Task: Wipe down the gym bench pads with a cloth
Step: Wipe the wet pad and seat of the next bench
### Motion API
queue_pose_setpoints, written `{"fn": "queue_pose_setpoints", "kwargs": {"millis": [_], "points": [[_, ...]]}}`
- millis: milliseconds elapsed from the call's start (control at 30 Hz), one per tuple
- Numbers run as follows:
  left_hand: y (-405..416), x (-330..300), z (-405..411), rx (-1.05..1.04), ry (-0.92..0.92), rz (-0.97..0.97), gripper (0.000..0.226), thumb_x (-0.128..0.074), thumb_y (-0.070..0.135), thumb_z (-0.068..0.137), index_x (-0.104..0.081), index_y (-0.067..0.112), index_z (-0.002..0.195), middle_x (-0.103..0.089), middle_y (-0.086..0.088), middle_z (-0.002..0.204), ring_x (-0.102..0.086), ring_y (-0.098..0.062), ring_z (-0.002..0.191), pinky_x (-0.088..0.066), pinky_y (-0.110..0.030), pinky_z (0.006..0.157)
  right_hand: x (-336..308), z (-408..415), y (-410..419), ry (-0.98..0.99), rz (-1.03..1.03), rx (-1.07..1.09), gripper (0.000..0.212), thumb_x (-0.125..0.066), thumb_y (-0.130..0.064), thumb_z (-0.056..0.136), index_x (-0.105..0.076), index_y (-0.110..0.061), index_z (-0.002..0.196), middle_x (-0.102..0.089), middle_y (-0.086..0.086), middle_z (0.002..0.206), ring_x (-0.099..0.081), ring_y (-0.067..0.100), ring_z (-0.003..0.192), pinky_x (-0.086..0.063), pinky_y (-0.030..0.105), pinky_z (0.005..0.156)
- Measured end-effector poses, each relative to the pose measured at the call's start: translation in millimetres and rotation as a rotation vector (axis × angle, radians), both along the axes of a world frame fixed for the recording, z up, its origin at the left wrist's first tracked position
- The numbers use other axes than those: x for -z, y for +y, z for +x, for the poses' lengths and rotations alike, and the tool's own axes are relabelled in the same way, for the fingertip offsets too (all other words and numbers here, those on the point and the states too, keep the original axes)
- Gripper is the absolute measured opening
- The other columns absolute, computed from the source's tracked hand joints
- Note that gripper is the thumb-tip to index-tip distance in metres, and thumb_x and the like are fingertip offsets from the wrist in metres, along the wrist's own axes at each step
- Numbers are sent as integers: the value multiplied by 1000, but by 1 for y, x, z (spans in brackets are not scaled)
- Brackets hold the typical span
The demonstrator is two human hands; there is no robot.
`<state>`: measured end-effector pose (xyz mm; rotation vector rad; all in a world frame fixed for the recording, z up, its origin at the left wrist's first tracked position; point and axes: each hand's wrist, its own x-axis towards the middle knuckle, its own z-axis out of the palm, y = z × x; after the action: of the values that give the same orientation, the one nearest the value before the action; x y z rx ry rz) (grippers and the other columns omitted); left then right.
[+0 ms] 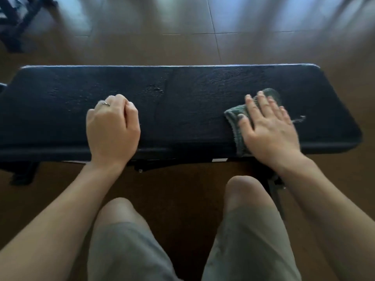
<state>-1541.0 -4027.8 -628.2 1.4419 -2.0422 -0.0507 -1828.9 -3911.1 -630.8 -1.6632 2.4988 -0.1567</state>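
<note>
Right hand (269, 126) lies flat, fingers straight, pressing the green cloth (239, 126) onto the bench pad (182, 94) near its right end, by the near edge. Left hand (112, 126) rests mid-pad, fingers curled, holding nothing.

Risk: the cloth overhangs the near edge and may slip off; its loose thread could snag. The left hand blocks leftward strokes. A dark frame (18, 23) stands on the floor (162, 45) beyond.

Bare pad (182, 94) is lying open between the hands, and more is stretching left of the left hand (112, 126). The right hand (267, 126) and cloth (237, 122) are blocking the right end. The knees (241, 185) are crowding the near side.
</note>
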Motion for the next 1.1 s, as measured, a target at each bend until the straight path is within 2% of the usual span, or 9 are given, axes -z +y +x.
{"fn": "queue_pose_setpoints", "kwargs": {"millis": [133, 333, 433, 600, 700, 800, 933, 1033, 1100], "points": [[-28, 0, 55, -8, -88, 49, 35, -36, 25, 106, -58, 6, 86, -63, -17, 82, -47, -23, 75, -42, -47, 78, -1, 37, -6, -25, -4, 299, 67, -19, -51, 104, -11, -20, 163, -2, 7, 171, 0, 25, 157, 1, 46, 127], [-32, 5, 59, 43, -145, 79, 35, -37, 24, 106, -57, 4, 86, -61, -16, 83, -53, -35, 78, -41, -48, 78, 5, 205, -44, -84, -138, -133, 66, -16, -49, 104, -16, -19, 163, -10, 8, 170, -4, 25, 158, -2, 46, 127], [-37, 4, 67, 98, -186, 78, 37, -36, 26, 105, -57, 4, 85, -60, -16, 82, -55, -38, 78, -42, -49, 76, 6, 195, -38, -61, -175, -215, 62, -21, -51, 104, -25, -25, 161, -20, 3, 169, -13, 20, 157, -8, 43, 128], [-37, -3, 75, 191, -230, 64, 31, -43, 27, 104, -57, 7, 84, -56, -9, 78, -53, -31, 72, -46, -46, 71, 11, 86, 6, 44, -136, 234, 64, -16, -52, 103, -22, -27, 162, -17, 2, 170, -12, 19, 157, -6, 42, 128], [-36, 0, 74, 157, -210, 67, 31, -42, 27, 103, -57, 8, 85, -58, -8, 80, -53, -31, 75, -46, -48, 77, 11, 95, -7, 4, -132, 429, 65, -16, -48, 104, -21, -20, 162, -14, 7, 170, -8, 24, 157, -3, 46, 127], [-36, 0, 73, 145, -183, 93, 33, -39, 27, 103, -58, 8, 85, -59, -10, 81, -54, -32, 77, -47, -49, 80, 12, 168, -41, 39, -243, 293, 70, -19, -48, 98, -36, -15, 157, -29, 13, 165, -23, 31, 153, -13, 48, 126], [-38, 2, 75, 159, -194, 102, 36, -35, 29, 101, -60, 8, 87, -61, -11, 84, -56, -34, 79, -46, -49, 82, 11, 245, -64, -19, -239, -72, 62, -24, -47, 104, -34, -18, 158, -29, 8, 165, -22, 26, 155, -13, 46, 126], [-38, 2, 76, 177, -178, 115, 38, -33, 31, 101, -60, 7, 88, -59, -10, 82, -55, -33, 78, -46, -49, 82, 14, 209, -51, 33, -257, -152, 57, -29, -47, 104, -38, -25, 156, -35, 4, 163, -29, 21, 152, -18, 42, 125], [-40, 3, 76, 176, -172, 116, 38, -33, 32, 101, -59, 8, 87, -58, -9, 81, -54, -32, 78, -46, -49, 83, 19, 157, -29, 89, -287, 7, 56, -30, -47, 104, -43, -26, 154, -40, 4, 161, -34, 22, 150, -21, 42, 125]]}}
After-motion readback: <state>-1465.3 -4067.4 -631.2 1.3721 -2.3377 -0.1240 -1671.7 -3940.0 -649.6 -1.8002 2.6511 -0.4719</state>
